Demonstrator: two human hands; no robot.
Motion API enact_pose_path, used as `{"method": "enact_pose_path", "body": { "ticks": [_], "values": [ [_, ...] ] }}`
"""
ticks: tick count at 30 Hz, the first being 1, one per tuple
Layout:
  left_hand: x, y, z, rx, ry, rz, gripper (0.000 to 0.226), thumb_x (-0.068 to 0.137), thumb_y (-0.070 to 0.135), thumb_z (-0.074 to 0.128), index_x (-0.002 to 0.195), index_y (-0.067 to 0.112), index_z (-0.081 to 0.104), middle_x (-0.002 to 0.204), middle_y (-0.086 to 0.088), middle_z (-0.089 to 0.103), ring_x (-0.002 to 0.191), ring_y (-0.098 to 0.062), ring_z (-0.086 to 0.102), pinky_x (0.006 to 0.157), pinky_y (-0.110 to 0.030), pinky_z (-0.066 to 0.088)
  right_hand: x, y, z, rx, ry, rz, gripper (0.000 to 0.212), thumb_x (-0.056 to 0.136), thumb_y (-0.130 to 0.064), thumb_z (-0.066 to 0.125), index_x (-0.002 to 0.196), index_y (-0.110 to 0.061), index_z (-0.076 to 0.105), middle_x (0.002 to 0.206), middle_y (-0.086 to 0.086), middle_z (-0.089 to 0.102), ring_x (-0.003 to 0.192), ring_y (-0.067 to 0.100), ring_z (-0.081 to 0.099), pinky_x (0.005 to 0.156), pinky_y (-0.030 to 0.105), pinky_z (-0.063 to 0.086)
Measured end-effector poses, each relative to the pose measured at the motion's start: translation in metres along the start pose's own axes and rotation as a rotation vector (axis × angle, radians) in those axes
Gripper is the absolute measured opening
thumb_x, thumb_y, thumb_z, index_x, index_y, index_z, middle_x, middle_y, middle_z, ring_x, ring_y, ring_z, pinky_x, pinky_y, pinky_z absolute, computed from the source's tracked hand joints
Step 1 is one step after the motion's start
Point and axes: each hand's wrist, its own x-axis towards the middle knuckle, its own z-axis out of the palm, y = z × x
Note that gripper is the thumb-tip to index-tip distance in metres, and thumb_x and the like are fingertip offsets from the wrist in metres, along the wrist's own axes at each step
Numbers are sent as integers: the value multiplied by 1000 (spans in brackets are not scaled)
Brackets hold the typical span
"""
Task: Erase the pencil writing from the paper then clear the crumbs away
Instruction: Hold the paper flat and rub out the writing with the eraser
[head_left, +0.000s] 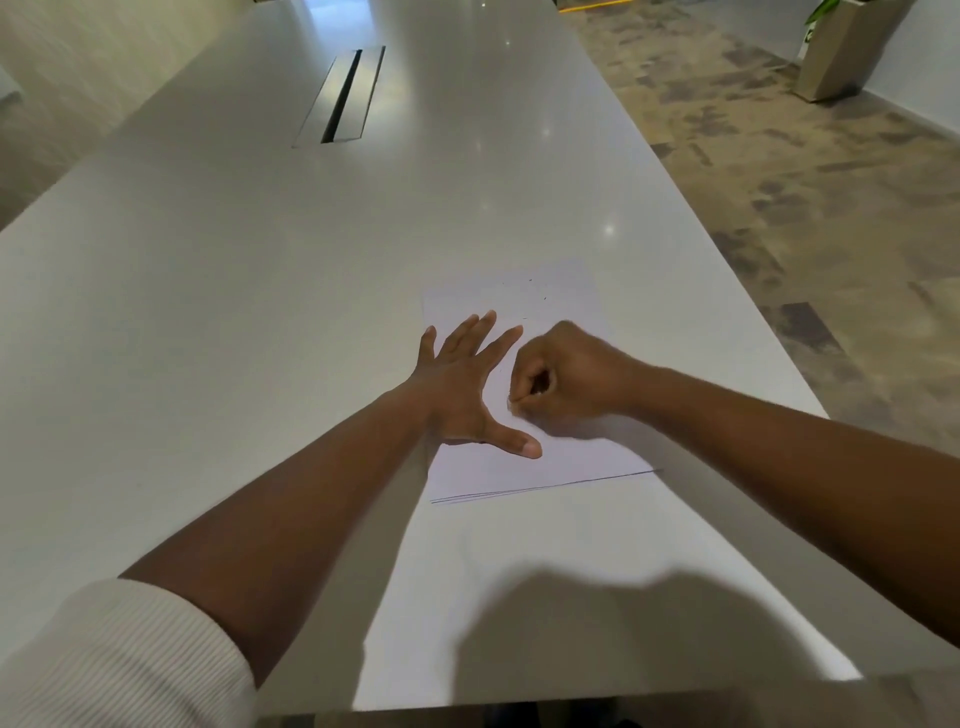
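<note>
A white sheet of paper (561, 457) lies flat on the long white table (260, 312), near its right edge. My left hand (467, 384) presses flat on the paper's left side, fingers spread and thumb stretched out. My right hand (563, 376) is curled into a fist on the middle of the sheet, its fingertips pinching a small pale eraser (514, 408) against the paper. Most of the eraser is hidden by the fingers. A few tiny dark crumbs (537, 291) dot the far part of the sheet. No pencil writing is legible.
A metal cable hatch (340, 98) is set into the table far ahead. The table's right edge runs close beside the paper, with patterned carpet (779, 208) beyond. A planter (847, 47) stands at the far right. My shadow falls on the near table edge.
</note>
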Motion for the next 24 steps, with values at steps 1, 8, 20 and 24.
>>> {"method": "enact_pose_path", "body": {
  "ticks": [1,8,20,24],
  "values": [
    [0,1,0,2,-1,-1,155,34,107,51,160,45,-16,169,7,-26,152,-10,-31,121,-57,-20,-3,-4,3,10,-51,-11,9,74,-12,75,66,-15,73,71,-4,72,67,8,66,64,22,52],
    [0,0,0,-9,-4,6,154,37,107,52,160,44,-16,169,6,-27,152,-10,-32,121,-58,-20,16,2,-6,-33,124,26,13,77,-6,71,66,-14,73,63,-8,65,61,12,62,61,22,45],
    [-1,1,-1,-42,1,12,154,35,104,55,160,45,-13,169,7,-26,151,-8,-33,120,-55,-24,7,-2,5,-17,-48,-62,13,76,-14,75,65,-19,71,69,-8,71,65,6,64,61,11,45],
    [-1,0,0,-27,5,12,151,36,105,53,160,45,-9,170,6,-25,152,-9,-31,121,-56,-21,26,1,-1,-54,135,-10,15,78,-9,71,66,-17,70,67,-3,69,62,12,63,63,22,44]
  ]
}}
